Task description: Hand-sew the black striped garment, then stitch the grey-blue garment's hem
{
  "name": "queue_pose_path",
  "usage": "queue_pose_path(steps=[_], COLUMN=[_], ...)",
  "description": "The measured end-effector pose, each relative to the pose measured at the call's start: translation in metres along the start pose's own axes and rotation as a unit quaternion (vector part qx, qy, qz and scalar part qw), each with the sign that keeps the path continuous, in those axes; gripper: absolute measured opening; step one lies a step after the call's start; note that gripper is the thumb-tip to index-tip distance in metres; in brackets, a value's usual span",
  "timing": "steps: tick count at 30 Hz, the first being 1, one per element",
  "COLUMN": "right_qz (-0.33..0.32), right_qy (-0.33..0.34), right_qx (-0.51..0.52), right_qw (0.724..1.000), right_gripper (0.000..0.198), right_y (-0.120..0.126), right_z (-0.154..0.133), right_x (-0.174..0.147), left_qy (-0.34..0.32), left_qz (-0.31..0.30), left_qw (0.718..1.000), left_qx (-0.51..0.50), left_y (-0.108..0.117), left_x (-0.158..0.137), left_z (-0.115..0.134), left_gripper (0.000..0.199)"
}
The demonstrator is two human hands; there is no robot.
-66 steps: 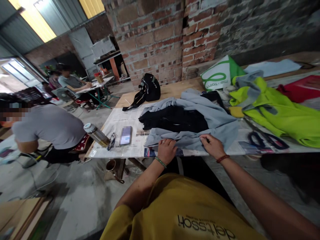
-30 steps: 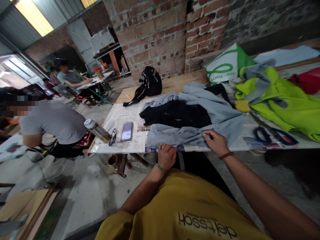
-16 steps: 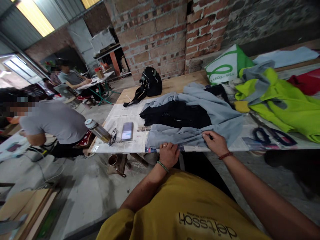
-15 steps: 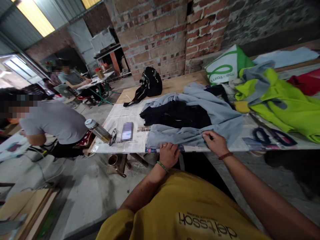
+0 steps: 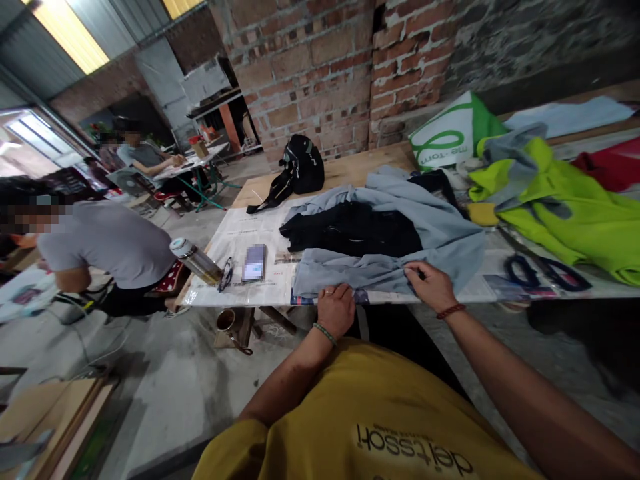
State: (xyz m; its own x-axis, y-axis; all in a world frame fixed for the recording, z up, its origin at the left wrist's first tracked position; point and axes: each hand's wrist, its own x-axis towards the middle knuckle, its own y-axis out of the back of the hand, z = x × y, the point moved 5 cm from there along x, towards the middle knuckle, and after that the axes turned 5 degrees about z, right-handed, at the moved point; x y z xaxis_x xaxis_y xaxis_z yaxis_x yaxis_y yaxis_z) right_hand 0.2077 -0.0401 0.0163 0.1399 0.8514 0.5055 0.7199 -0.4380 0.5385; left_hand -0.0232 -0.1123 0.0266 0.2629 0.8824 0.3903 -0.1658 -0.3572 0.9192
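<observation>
A crumpled grey garment [image 5: 345, 270] lies across the near part of the table, with a black cloth piece [image 5: 350, 227] inside its folds. My right hand [image 5: 431, 288] pinches the grey fabric near its front edge, thumb and forefinger together. At the table's edge, my left hand [image 5: 336, 311] rests with its fingers curled over the front hem of the same garment; the fingertips are partly hidden. Dark-handled scissors [image 5: 547, 273] lie to the right of my right hand.
On the left of the paper-covered table [image 5: 235, 230] stand a flask [image 5: 195, 260], eyeglasses [image 5: 227, 272] and a phone [image 5: 254, 262]. Behind are a black bag [image 5: 305, 163] and a green-and-white bag [image 5: 450, 133]. A yellow-green garment [image 5: 570, 193] lies right. A person [image 5: 115, 243] sits at left.
My left hand has shifted very slightly to the left along the hem. My right hand and the garment look the same.
</observation>
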Motion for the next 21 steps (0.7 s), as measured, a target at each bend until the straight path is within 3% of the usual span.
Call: queue_pose_path(steps=[8,15,21], right_qz=[-0.001,-0.003,-0.004], right_qy=[-0.004,-0.001,-0.009], right_qx=[0.008,0.013,0.002], right_qw=[1.0,1.0,1.0], right_gripper=[0.022,0.024,0.024], right_y=[-0.001,0.0,0.0], right_z=[0.001,0.0,-0.002], right_x=[-0.001,-0.001,-0.001], left_qy=[0.025,0.012,0.022], left_qz=[-0.015,-0.069,-0.104], left_qw=[0.999,0.997,0.993], left_qx=[0.024,-0.017,-0.043], left_y=[0.003,-0.01,-0.008], left_x=[0.008,0.023,0.027], left_z=[0.0,-0.018,-0.02], left_gripper=[0.043,0.031,0.022])
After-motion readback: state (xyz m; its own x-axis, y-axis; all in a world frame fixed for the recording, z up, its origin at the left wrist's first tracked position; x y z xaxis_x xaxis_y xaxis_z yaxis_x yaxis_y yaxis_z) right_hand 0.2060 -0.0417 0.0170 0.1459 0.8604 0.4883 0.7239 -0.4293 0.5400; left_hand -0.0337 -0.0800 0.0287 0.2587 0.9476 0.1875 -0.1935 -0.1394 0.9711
